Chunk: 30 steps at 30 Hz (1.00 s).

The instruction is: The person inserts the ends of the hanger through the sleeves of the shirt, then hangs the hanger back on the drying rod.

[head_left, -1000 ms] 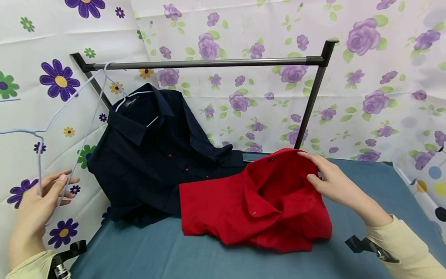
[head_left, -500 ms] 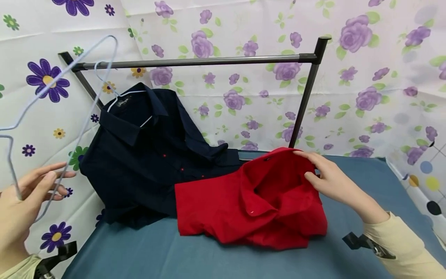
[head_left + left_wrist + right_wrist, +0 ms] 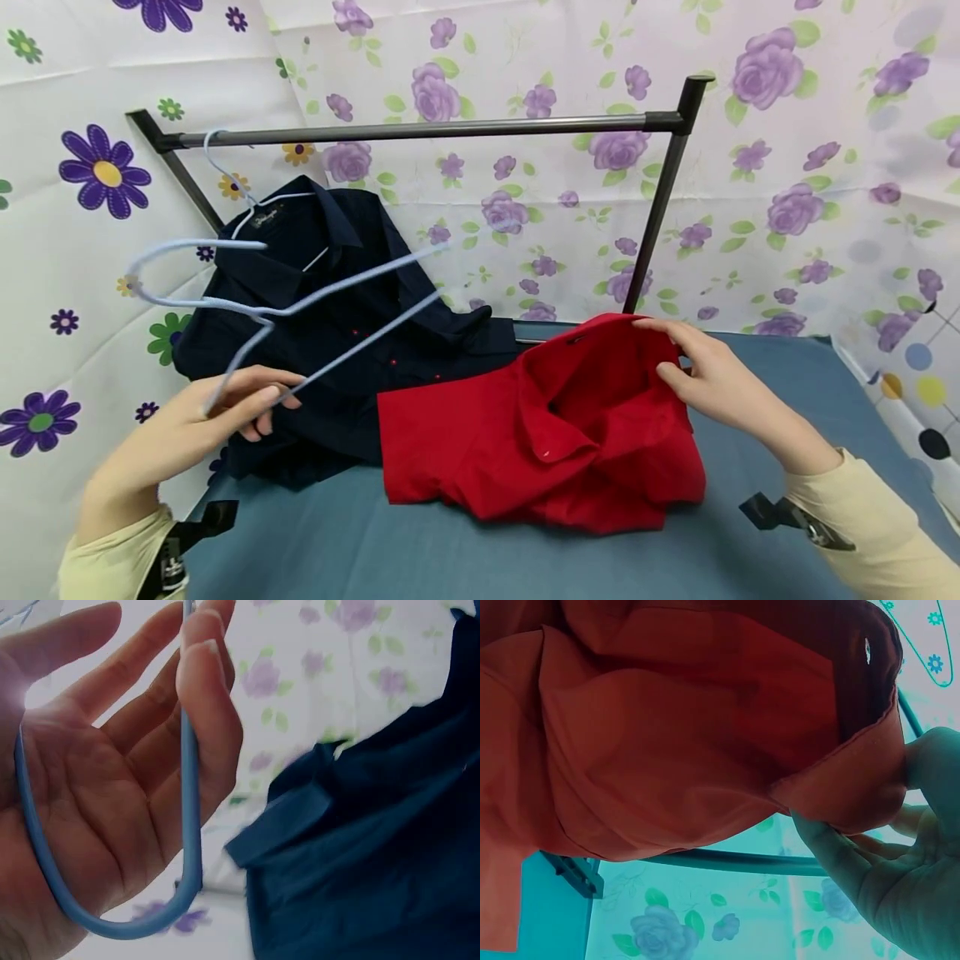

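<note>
In the head view my left hand (image 3: 195, 429) holds a light blue wire hanger (image 3: 345, 288) by its end. The hanger lies sideways in the air, hook to the left, overlapping the navy shirt (image 3: 330, 433). Seen from the left wrist, the hanger's rounded end (image 3: 124, 930) loops across the palm, with curled fingers against the wire. My right hand (image 3: 708, 383) pinches the red shirt (image 3: 465, 442) at its collar and props the neck opening up. The right wrist view shows thumb and fingers on the collar edge (image 3: 855, 780). The rest of the red shirt lies on the table.
A dark metal rack (image 3: 420, 130) stands at the back. The navy shirt hangs from its left end on another light blue hanger (image 3: 207, 150) and spreads onto the blue-covered table (image 3: 315, 542). Flowered curtains (image 3: 525, 50) enclose the back and left.
My left hand has come rightward from the left edge, and the hanger has turned from hook-left upright to lying flat over the navy shirt. The right hand stays on the red collar.
</note>
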### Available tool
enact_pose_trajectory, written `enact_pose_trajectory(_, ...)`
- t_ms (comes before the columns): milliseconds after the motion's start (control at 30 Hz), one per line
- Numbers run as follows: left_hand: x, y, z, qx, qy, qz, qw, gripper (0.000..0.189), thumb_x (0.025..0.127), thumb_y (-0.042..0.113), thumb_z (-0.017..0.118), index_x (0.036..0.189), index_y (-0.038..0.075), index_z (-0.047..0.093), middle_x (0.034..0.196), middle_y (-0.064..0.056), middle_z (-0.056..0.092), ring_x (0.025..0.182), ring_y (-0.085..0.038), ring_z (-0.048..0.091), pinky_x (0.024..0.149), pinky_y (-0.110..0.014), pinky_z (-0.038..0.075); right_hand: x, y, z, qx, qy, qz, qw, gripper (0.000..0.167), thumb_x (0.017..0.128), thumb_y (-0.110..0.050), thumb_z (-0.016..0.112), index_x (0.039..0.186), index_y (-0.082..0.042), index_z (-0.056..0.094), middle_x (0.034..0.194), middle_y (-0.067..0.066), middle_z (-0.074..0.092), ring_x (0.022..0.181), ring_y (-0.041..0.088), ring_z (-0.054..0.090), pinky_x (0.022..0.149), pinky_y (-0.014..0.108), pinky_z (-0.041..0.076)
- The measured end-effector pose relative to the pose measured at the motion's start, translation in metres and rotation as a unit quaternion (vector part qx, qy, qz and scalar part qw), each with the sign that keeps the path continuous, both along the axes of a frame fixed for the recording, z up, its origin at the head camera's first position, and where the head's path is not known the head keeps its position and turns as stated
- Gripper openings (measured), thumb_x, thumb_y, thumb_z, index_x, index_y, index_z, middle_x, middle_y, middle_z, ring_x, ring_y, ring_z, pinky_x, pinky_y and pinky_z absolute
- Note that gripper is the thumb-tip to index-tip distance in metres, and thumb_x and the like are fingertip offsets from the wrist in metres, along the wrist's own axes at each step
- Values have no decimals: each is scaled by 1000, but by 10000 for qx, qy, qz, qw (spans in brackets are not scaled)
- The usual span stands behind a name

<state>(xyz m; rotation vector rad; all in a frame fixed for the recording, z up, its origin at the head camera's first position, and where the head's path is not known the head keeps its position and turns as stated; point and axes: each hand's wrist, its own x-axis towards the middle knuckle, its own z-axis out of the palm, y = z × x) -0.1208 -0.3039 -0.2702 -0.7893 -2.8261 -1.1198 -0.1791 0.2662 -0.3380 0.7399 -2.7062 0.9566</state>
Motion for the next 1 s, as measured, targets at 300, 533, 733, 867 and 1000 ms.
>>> enact_pose_trajectory(300, -27, 34, -14, -205, -909, -777, 9926, 27, 108, 19, 49, 130, 11, 63, 102, -3, 70, 74, -20, 63, 68, -31, 56, 0, -1, -1, 18, 92, 5, 10000, 52, 100, -2, 52, 150, -12, 43, 131, 11, 54, 90, 21, 50, 71, 35, 45)
enact_pose_trajectory(533, -43, 58, -26, -343, -1421, -1207, 9819, 28, 107, 22, 52, 130, 8, 61, 100, -5, 67, 76, -23, 63, 70, -34, 57, -1, 1, -2, -17, 174, 32, 9998, 53, 99, 0, 53, 150, -11, 43, 131, 11, 55, 91, 22, 51, 68, 34, 47)
enact_pose_trajectory(733, -51, 83, -36, -460, -1781, -1315, 9741, 35, 108, 29, 51, 135, 7, 55, 105, -6, 67, 80, -27, 64, 71, -37, 59, 0, 2, -1, -3, 244, 34, 9997, 53, 99, -1, 55, 150, -12, 44, 128, 9, 56, 89, 19, 53, 67, 31, 48)
enact_pose_trajectory(867, -57, 95, -44, -477, -1988, -1152, 9721, 38, 107, 34, 52, 134, 7, 54, 103, -6, 67, 80, -31, 64, 70, -39, 58, 1, 3, 3, -33, 302, 76, 9995, 54, 98, 1, 56, 149, -14, 45, 128, 8, 57, 81, 17, 52, 61, 29, 46)
enact_pose_trajectory(1000, -63, 104, -52, -403, -2193, -1013, 9695, 39, 106, 37, 53, 129, 6, 58, 101, -6, 68, 77, -32, 64, 67, -40, 59, 1, 3, 5, -69, 272, 114, 9995, 55, 97, 3, 55, 149, -15, 46, 130, 10, 55, 63, 12, 47, 55, 28, 44)
